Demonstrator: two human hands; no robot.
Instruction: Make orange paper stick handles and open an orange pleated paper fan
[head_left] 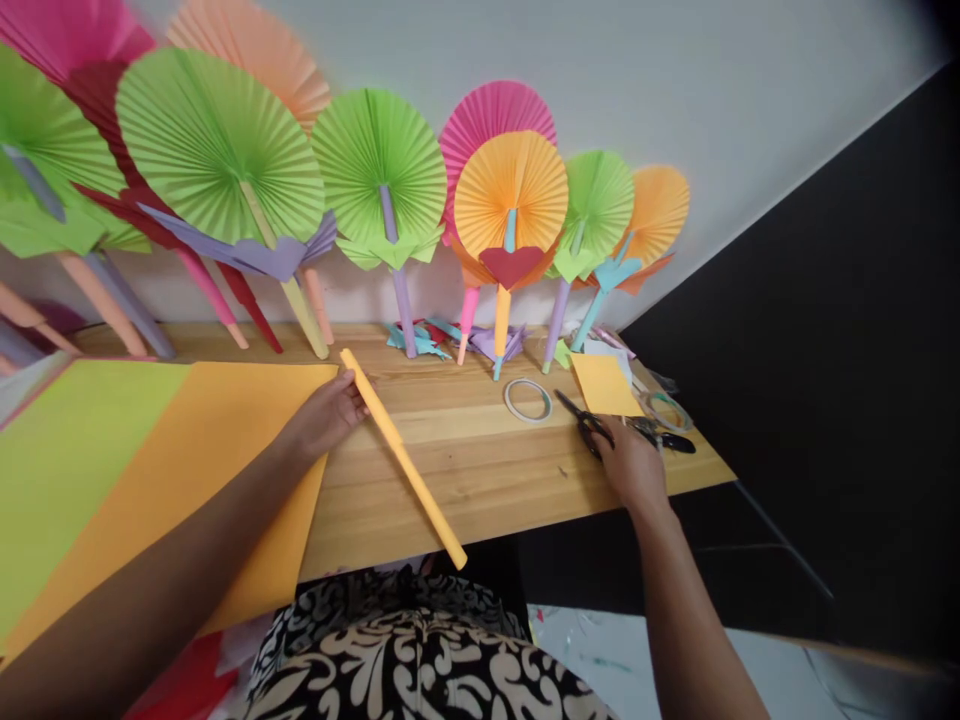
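Observation:
My left hand [330, 408] is closed round the upper end of a long yellow-orange rolled paper tube [405, 455]. The tube slants down to the right, its lower end at the table's front edge. Over on the right, my right hand [632, 462] grips the handles of black scissors [589, 425], whose blades point to the upper left; its fingertips are partly hidden. A roll of tape [510, 402] lies just left of the scissors. Right behind them is a yellow-orange paper square [606, 385].
Large green and orange paper sheets [247, 430] cover the wooden table's left side. Several pleated paper fans [379, 165] on rolled handles lean against the wall. Folded paper scraps [499, 342] lie below them. Another tape roll [667, 411] sits near the right edge, beside a dark panel [817, 330].

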